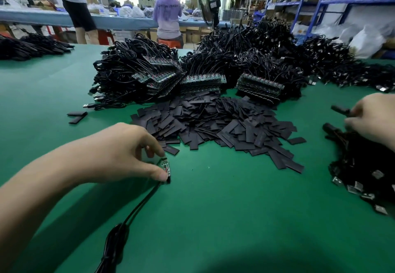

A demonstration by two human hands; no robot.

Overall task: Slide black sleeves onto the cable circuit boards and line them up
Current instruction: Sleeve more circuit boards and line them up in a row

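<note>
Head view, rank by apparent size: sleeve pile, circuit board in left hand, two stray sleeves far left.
1. heap of flat black sleeves
2. tie: pair of stray black sleeves, small black circuit board; board nearer, partly hidden.

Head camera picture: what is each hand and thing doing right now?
left hand: pinches the board.
board: bare, no sleeve yet.
sleeves: loose in a flat pile.
right hand: at the sleeved cables, grip unclear.
stacked boards: bare, in rows.

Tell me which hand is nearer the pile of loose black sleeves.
Left. The left hand, pinching a circuit board, sits at the sleeve pile's near-left edge; the right hand is beyond its right side.
</note>
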